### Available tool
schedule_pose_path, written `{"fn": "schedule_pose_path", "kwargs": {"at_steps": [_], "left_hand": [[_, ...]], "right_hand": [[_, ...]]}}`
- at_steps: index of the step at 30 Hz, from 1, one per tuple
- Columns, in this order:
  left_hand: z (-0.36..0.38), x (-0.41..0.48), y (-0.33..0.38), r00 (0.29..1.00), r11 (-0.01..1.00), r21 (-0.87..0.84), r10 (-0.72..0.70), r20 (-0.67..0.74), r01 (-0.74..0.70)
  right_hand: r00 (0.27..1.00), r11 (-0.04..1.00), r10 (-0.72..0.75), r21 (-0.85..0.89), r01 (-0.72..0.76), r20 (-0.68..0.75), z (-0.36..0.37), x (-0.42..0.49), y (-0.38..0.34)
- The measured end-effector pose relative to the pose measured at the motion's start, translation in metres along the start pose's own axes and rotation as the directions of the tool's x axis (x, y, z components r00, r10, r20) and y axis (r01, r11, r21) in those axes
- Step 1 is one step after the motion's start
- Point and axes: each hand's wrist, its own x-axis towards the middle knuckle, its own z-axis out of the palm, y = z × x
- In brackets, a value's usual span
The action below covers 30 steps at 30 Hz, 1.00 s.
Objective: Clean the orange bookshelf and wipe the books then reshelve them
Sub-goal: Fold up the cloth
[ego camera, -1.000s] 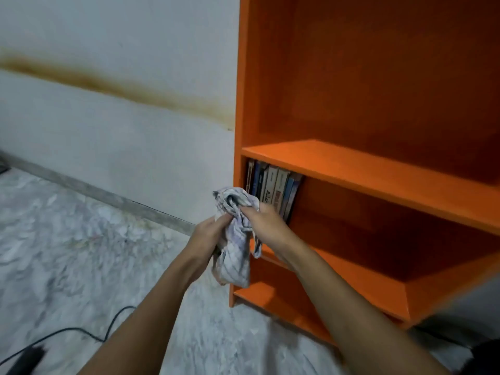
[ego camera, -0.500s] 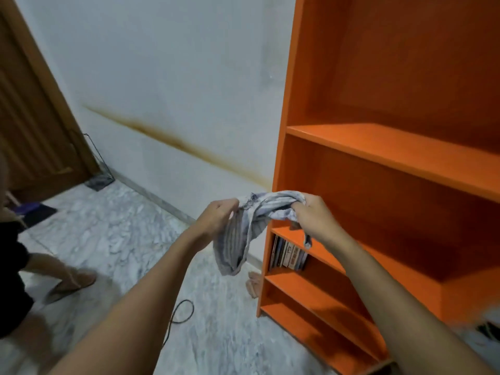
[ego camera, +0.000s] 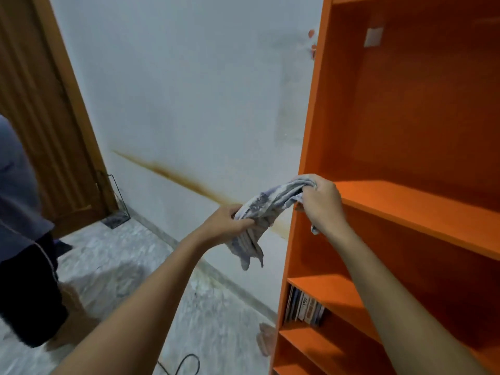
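My right hand [ego camera: 322,204] is curled tight round one end of the crumpled grey-and-white striped cloth [ego camera: 267,209], knuckles at the front left corner of a bare shelf board [ego camera: 405,209]. My left hand [ego camera: 227,223] grips the other bunched end, lower and further left, so the cloth slants up to the right between them, a loose tail hanging below. The tall orange wooden bookshelf [ego camera: 305,158] stands to the right of both hands, and my right hand is the nearer, just beside its upright side panel. The board's long axis runs rightward from that hand, so I judge the wipe goes that way. The row of thin upright books [ego camera: 304,309] sits two compartments down, at the left end.
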Motion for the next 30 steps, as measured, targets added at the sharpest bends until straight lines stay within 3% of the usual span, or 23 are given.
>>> {"fn": "schedule_pose_path", "kwargs": {"at_steps": [4,6,9,13,18,24,27,30], "left_hand": [[-0.041,0.024,0.000,1.000,0.989,-0.146,-0.002,-0.022,-0.001],[-0.058,0.041,-0.001,1.000,0.957,-0.289,-0.012,0.015,0.016],[-0.084,0.067,-0.001,0.984,0.931,-0.365,0.068,0.166,-0.003],[-0.100,0.093,0.001,0.924,0.956,-0.287,0.168,0.343,-0.067],[-0.127,0.127,0.007,0.881,0.947,-0.295,0.242,0.408,-0.123],[-0.154,0.190,0.015,0.855,0.949,-0.246,0.289,0.430,-0.197],[-0.161,0.220,0.008,0.900,0.970,-0.091,0.244,0.363,-0.226],[-0.164,0.247,0.021,0.943,0.970,-0.063,0.242,0.230,-0.234]], "right_hand": [[0.999,0.983,-0.006,-0.183,0.014,0.047,0.017,0.023,0.004],[0.983,0.971,0.071,-0.236,-0.030,0.168,0.026,0.034,0.000],[0.900,0.986,0.131,-0.153,-0.073,0.415,0.047,0.046,-0.016],[0.880,0.991,0.120,-0.004,-0.133,0.459,0.086,0.059,-0.032],[0.929,0.998,0.060,-0.003,-0.064,0.364,0.108,0.081,-0.034],[0.993,0.992,-0.110,-0.061,0.112,0.035,0.098,0.138,-0.056],[0.965,0.989,-0.145,0.002,0.149,-0.218,0.087,0.166,-0.072],[0.923,0.990,-0.139,-0.046,0.132,-0.357,0.080,0.198,-0.073]]}}
